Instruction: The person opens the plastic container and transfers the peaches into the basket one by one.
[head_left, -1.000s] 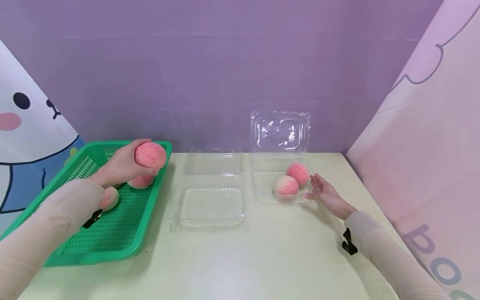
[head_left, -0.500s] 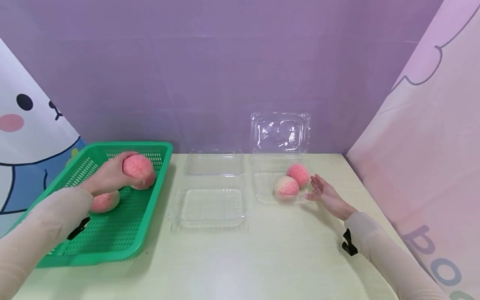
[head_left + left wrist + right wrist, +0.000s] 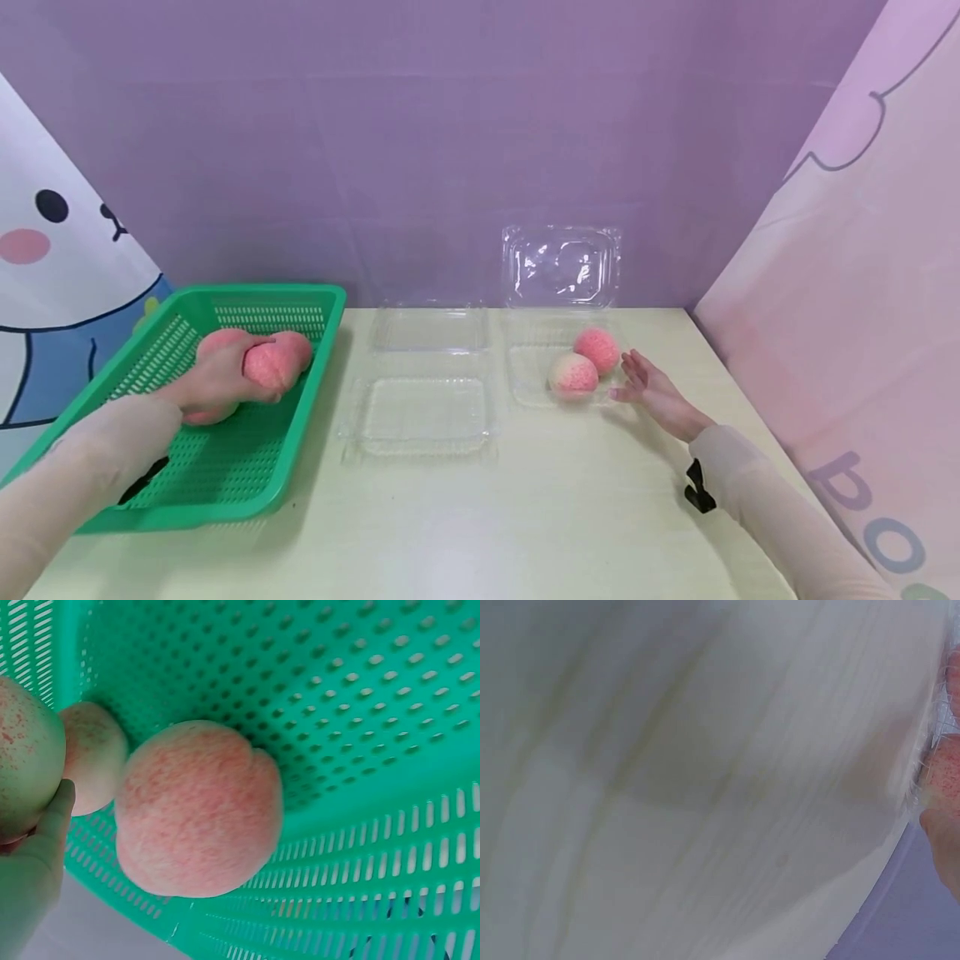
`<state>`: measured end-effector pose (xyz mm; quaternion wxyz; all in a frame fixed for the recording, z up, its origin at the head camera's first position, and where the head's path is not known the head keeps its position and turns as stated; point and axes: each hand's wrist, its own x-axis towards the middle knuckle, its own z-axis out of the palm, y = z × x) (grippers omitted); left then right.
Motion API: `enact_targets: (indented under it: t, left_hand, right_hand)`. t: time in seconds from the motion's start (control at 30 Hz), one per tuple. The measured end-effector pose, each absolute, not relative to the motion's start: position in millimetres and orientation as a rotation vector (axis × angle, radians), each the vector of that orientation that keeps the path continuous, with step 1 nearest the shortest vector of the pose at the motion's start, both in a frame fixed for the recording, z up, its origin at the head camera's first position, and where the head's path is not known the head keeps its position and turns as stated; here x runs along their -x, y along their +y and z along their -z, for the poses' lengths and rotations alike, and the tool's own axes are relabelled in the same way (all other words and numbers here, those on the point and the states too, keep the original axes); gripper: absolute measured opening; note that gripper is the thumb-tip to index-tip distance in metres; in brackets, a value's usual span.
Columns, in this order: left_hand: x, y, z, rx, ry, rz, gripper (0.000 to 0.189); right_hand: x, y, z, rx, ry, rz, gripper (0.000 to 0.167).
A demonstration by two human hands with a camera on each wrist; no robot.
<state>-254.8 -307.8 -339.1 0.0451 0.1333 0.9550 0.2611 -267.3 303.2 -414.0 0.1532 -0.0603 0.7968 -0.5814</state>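
My left hand [image 3: 213, 379] is down in the green basket [image 3: 277, 467], gripping a pink peach [image 3: 266, 368]. Other peaches lie around that hand, one just behind the held peach and another peach [image 3: 221, 337] past the knuckles. In the left wrist view the thumb presses the side of the gripped peach [image 3: 26, 761], and a large loose peach [image 3: 199, 810] rests nearby on the basket's mesh. My right hand [image 3: 656, 396] stays with its fingers extended at the right side of an open clear plastic box [image 3: 528, 387]. That box contains two peaches, one pink [image 3: 597, 350] and one paler [image 3: 573, 377].
A second clear plastic box [image 3: 423, 417] lies opened flat between the basket and the peach-filled box, its lid part [image 3: 429, 329] toward the back. The pale table [image 3: 480, 517] ends at a purple cloth backdrop [image 3: 450, 150]; printed cloth panels flank both sides.
My left hand, holding a peach, has gone down and left from above the basket's right side into it, among the other peaches. My right hand has stayed put.
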Motion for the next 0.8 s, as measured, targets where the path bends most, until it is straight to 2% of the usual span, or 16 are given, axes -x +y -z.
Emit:
enact_targets:
  t: [0.6, 0.8]
  left_hand:
    - [253, -309, 358, -0.445, 2.872, -0.701, 0.074]
    - [257, -312, 365, -0.466, 2.878, -0.683, 0.071]
  right_hand:
    - [267, 304, 415, 0.166, 2.294, 1.649, 0.094]
    - [268, 304, 412, 0.175, 2.287, 1.647, 0.097]
